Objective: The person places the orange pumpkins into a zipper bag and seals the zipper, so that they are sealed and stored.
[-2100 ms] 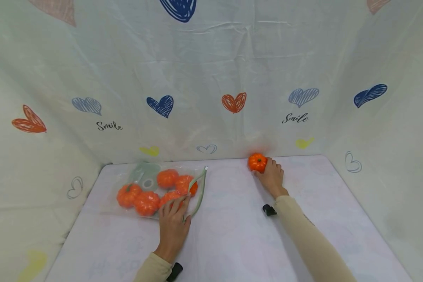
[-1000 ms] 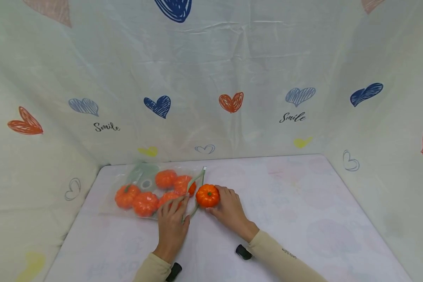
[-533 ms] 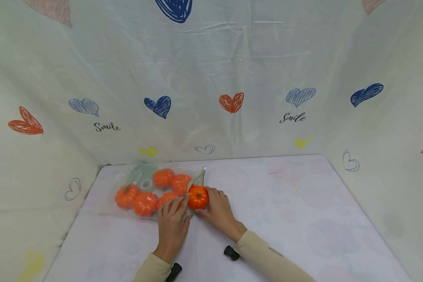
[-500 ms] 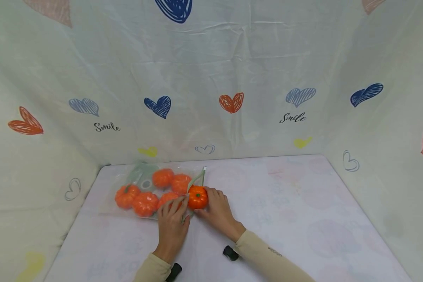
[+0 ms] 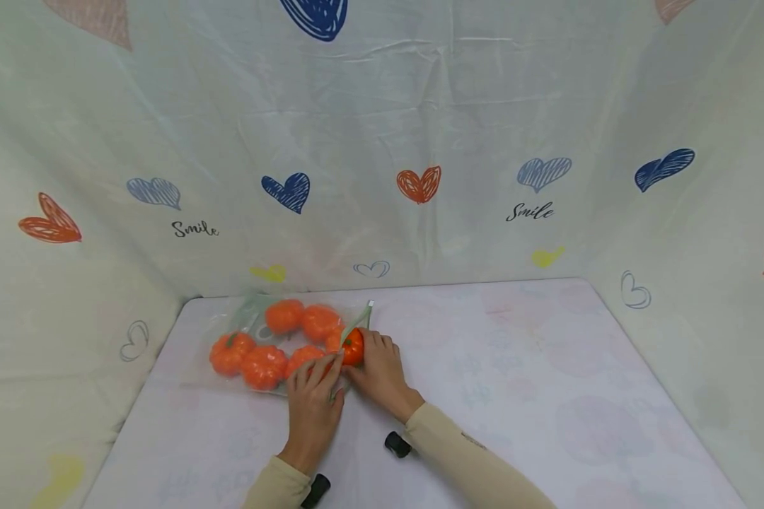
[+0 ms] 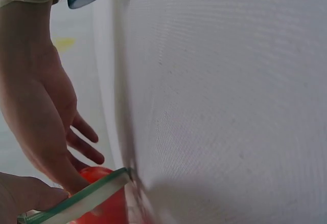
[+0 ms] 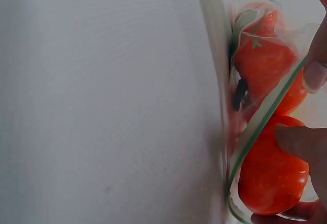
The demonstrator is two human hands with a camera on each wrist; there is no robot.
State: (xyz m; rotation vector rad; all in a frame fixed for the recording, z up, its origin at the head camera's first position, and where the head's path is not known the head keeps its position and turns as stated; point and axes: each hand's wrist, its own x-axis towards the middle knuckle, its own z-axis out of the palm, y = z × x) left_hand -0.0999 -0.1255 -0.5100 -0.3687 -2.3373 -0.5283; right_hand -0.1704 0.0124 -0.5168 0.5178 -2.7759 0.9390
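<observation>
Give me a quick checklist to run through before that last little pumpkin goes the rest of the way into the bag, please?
1. Bag mouth held open: ok. The left hand holds the green-edged rim of the clear bag.
2. Grip on the pumpkin: ok. The right hand grips the pumpkin.
3. Pumpkin lined up with the opening: ok. It sits at the rim, partly inside.
4. Room inside: cannot tell. Five pumpkins already crowd the bag near the mouth.
5. Bag resting flat on the table: ok.
</observation>
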